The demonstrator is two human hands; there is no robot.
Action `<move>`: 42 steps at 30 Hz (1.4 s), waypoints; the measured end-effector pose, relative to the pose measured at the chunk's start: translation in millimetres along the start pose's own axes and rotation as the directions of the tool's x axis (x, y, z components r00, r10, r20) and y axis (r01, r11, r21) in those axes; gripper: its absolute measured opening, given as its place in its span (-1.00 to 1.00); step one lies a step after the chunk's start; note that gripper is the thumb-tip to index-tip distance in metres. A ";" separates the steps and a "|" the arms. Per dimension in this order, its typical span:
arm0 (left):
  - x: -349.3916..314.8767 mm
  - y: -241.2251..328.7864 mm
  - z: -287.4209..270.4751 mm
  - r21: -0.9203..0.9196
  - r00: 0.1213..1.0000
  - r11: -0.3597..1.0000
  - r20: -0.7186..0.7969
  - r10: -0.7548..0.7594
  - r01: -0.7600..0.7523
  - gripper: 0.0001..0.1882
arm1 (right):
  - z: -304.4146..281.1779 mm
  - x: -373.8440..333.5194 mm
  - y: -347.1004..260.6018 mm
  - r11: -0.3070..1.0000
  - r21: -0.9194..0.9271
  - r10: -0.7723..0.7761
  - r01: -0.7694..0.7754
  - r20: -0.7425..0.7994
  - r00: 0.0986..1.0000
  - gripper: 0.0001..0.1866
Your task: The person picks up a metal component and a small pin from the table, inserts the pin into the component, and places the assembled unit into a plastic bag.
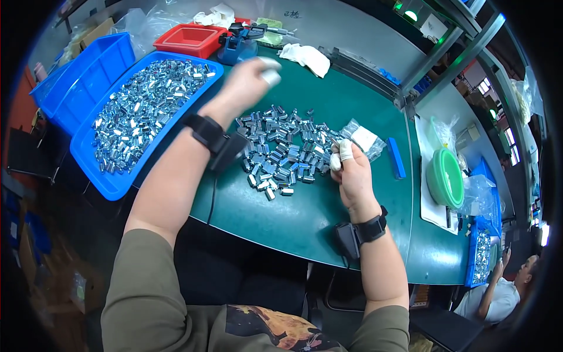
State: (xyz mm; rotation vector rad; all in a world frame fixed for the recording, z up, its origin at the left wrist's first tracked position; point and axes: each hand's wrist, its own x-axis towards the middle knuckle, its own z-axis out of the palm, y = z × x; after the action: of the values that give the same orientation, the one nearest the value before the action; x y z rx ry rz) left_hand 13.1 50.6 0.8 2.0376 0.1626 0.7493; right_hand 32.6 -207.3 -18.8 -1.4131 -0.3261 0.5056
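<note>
Glinting parts on green table, grey partition

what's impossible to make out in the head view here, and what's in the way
All in the head view:
1. Left hand: blurred, so whether it holds anything is unclear.
2. Right hand: anything at its fingertips is too small to identify, partly hidden by the white finger covers.
3. Metal pieces in the large blue tray: lower ones hidden under the top layer.
4. Co-worker, far right: whatever their raised hand holds is too small to tell.
</note>
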 end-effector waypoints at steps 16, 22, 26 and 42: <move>-29.4 26.0 39.8 -0.365 0.919 0.899 0.384 -0.092 0.243 -0.79 | 3.0 -3.3 0.4 0.952 -0.209 -0.244 0.225 -0.069 0.967 -0.80; -52.7 46.1 54.7 -0.546 0.819 0.688 0.561 -0.123 0.477 -0.81 | 7.5 0.9 4.0 0.928 -0.199 -0.334 0.314 -0.071 0.940 -0.82; -56.6 47.9 59.5 -0.544 0.821 0.724 0.569 -0.054 0.424 -0.82 | 0.5 3.6 7.5 0.900 -0.276 -0.370 0.336 -0.078 0.926 -0.83; -66.8 68.0 38.9 -0.357 0.810 0.871 0.362 0.462 -0.338 -0.86 | 6.8 -7.5 -8.5 0.957 0.213 0.155 -0.196 0.193 0.969 -0.79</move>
State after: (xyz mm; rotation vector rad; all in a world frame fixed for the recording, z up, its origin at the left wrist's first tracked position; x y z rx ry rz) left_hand -30.5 -42.2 11.2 1.9283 -0.6286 0.5055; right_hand 24.0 -206.1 -8.8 -1.1787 -0.2727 0.7923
